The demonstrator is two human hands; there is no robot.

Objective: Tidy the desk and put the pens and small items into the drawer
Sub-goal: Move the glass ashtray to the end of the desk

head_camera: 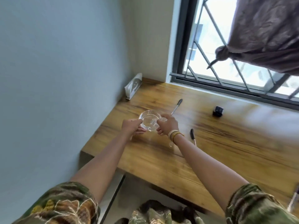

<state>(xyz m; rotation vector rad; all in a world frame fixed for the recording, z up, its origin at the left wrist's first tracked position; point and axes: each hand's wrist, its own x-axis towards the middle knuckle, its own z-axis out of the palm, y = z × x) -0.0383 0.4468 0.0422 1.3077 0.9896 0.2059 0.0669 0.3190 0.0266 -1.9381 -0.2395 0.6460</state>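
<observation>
A clear glass dish (149, 120) is held just above the left part of the wooden desk (210, 143). My left hand (131, 126) grips its left rim and my right hand (167, 123) grips its right rim. One pen (176, 106) with a dark cap lies behind the dish. A second pen (192, 136) lies to the right of my right wrist, which wears thin bangles. A small black block (218, 111) stands further right on the desk. No drawer is visible.
A white paper packet (133, 87) leans against the blue wall at the desk's far left corner. A barred window (226, 62) runs along the back edge, with a knotted brown curtain (265, 38) hanging at upper right. Another object (293, 199) pokes in at the right edge.
</observation>
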